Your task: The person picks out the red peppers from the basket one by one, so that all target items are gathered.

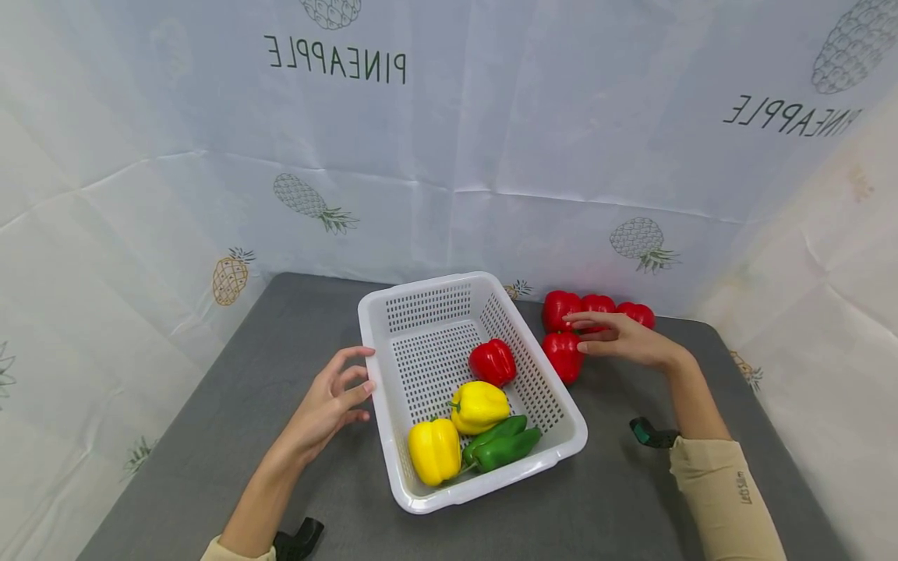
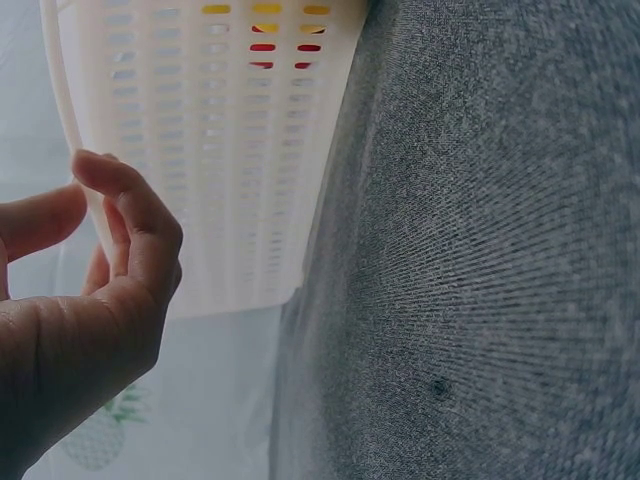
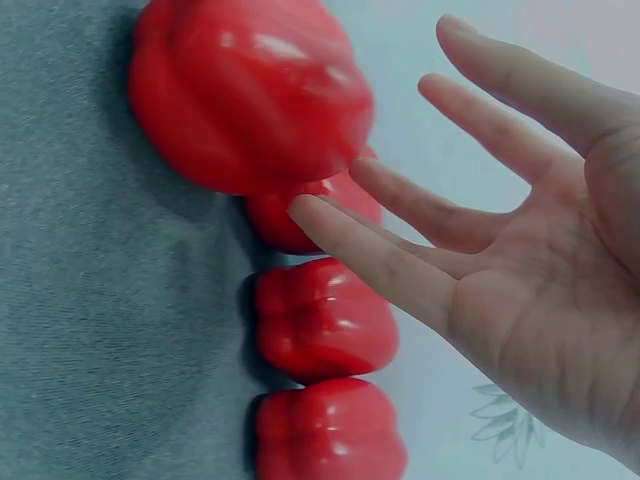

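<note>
A white perforated basket stands on the table, holding a red bell pepper, two yellow bell peppers and green peppers. At its left side is my left hand, with loosely bent fingertips at the rim; in the left wrist view the left hand is beside the basket wall. My right hand hovers with spread fingers close to several red bell peppers right of the basket. Nothing sits inside the right hand in the right wrist view; one large red pepper lies near its fingertips.
A white curtain printed with pineapples hangs behind the dark grey table and along both sides. Three of the red peppers outside the basket line the table's back edge. A black strap mount projects from the right wrist.
</note>
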Motion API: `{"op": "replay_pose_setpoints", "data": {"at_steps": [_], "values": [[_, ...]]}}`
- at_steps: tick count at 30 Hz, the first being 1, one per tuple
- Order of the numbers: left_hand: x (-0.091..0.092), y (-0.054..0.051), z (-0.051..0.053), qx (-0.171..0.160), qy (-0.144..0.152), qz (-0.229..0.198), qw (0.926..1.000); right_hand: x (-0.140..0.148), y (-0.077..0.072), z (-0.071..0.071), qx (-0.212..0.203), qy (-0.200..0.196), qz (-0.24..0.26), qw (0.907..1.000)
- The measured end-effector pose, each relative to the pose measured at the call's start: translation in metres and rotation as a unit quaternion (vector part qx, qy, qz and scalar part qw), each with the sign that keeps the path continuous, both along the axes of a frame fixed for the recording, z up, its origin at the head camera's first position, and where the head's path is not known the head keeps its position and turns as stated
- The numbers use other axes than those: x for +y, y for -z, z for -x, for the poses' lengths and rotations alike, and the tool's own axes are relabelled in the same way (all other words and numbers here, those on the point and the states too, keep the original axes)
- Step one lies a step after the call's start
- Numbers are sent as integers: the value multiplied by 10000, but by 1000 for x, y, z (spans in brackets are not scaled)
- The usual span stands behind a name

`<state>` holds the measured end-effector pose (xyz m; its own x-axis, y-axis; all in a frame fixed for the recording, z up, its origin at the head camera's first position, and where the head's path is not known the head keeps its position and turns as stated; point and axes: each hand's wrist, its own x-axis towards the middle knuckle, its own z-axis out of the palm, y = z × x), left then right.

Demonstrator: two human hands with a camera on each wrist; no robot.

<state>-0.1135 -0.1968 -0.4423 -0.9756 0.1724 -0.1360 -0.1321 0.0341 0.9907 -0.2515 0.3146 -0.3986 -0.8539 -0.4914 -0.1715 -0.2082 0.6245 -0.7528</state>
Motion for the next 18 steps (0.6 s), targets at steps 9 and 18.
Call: {"op": "replay_pose_setpoints", "data": {"at_steps": [9,18], "values": [[0,-1,0,15,46,-25,10000,-4,-11,-1,131,-99,101,9998],[0,-1,0,18,40,-23,10000,-18,-22,-3,422,-313,377,9979]]}}
